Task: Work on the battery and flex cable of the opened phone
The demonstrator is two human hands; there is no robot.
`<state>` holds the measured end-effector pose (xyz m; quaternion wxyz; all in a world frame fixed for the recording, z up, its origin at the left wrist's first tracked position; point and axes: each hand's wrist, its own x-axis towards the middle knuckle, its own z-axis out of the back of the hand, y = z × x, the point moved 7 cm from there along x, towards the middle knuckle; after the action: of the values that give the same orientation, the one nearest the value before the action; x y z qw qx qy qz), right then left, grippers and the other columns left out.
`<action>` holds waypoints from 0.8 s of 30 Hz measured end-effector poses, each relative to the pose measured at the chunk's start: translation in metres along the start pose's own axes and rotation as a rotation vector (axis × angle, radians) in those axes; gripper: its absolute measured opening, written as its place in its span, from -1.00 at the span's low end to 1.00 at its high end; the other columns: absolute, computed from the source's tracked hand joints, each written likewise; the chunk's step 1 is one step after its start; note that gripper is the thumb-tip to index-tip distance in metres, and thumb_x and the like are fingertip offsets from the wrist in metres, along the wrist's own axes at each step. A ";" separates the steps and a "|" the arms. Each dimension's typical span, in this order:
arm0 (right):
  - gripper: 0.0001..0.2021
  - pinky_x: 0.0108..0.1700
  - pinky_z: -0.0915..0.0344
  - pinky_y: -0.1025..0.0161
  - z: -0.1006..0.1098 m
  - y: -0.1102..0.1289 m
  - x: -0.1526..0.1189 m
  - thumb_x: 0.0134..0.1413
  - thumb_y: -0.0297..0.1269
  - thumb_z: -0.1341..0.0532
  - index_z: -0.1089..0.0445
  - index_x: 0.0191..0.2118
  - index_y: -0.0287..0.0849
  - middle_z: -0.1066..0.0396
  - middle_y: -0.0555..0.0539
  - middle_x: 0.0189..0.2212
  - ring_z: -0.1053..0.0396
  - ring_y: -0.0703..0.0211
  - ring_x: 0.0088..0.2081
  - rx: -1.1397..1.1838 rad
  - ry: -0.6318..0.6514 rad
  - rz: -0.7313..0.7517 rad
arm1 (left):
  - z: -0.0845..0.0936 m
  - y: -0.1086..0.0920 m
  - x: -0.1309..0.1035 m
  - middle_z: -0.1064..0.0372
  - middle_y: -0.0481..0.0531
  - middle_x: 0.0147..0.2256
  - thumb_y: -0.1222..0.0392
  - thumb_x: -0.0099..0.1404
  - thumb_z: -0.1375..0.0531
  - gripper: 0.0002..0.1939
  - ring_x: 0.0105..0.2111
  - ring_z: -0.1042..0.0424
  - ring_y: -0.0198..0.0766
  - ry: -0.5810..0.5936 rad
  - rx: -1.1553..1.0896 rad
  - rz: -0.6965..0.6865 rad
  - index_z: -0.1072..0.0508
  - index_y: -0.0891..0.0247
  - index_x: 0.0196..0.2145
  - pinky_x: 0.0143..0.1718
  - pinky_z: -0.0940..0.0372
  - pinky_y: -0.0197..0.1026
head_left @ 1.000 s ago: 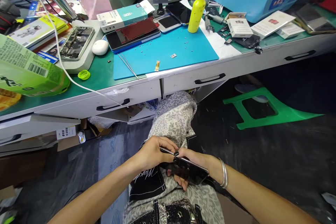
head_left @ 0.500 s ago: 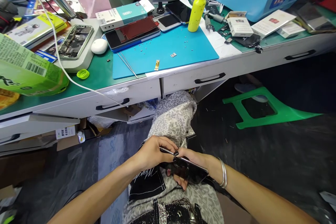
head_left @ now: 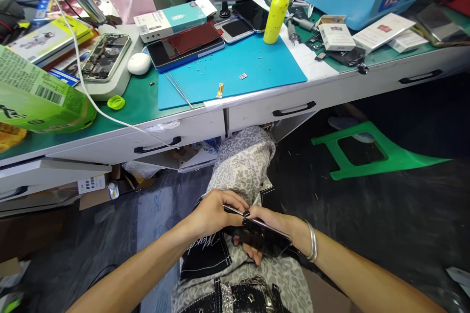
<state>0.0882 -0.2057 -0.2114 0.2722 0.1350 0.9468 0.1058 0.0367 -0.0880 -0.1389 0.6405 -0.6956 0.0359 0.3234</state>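
While the dark phone [head_left: 271, 242] slants at the lower centre of the frame, the right hand's [head_left: 275, 221] grip cradles its right part and the left hand [head_left: 216, 211] pinches its upper-left edge; beyond, tweezers [head_left: 178, 89] lie on the worktop's [head_left: 141, 102] blue mat [head_left: 264, 71].

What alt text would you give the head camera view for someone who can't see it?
A person's left hand and right hand hold a dark phone over patterned trousers. The desk ahead carries an opened phone with its insides showing, a yellow bottle, and a blue mat with tweezers.
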 end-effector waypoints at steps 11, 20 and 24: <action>-0.56 -0.32 -0.40 0.18 0.002 -0.001 0.001 0.29 0.09 -0.08 -0.41 -0.21 -0.24 -0.43 0.01 -0.44 -0.42 0.22 -0.46 0.008 0.023 0.003 | 0.000 -0.002 0.001 -0.49 0.03 -0.17 0.34 0.14 -0.34 -0.92 -0.17 -0.46 -0.22 -0.002 -0.009 0.017 -0.50 0.35 -0.40 -0.02 -0.34 0.00; -0.57 -0.33 -0.40 0.19 0.001 -0.001 0.001 0.29 0.07 -0.09 -0.41 -0.22 -0.25 -0.43 0.01 -0.45 -0.42 0.23 -0.46 0.011 0.016 0.004 | -0.001 0.000 0.001 -0.49 0.04 -0.17 0.31 0.15 -0.34 -0.92 -0.17 -0.46 -0.22 0.000 -0.004 0.020 -0.50 0.34 -0.39 -0.01 -0.33 0.00; -0.57 -0.32 -0.40 0.18 0.000 -0.001 0.000 0.29 0.08 -0.08 -0.41 -0.22 -0.25 -0.43 0.01 -0.45 -0.42 0.23 -0.47 0.015 0.013 -0.008 | -0.001 0.001 0.001 -0.49 0.04 -0.16 0.31 0.16 -0.34 -0.92 -0.16 -0.46 -0.22 -0.001 -0.003 0.018 -0.50 0.34 -0.39 -0.01 -0.33 0.00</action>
<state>0.0885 -0.2064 -0.2114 0.2654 0.1325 0.9499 0.0985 0.0375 -0.0886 -0.1407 0.6365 -0.6963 0.0412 0.3293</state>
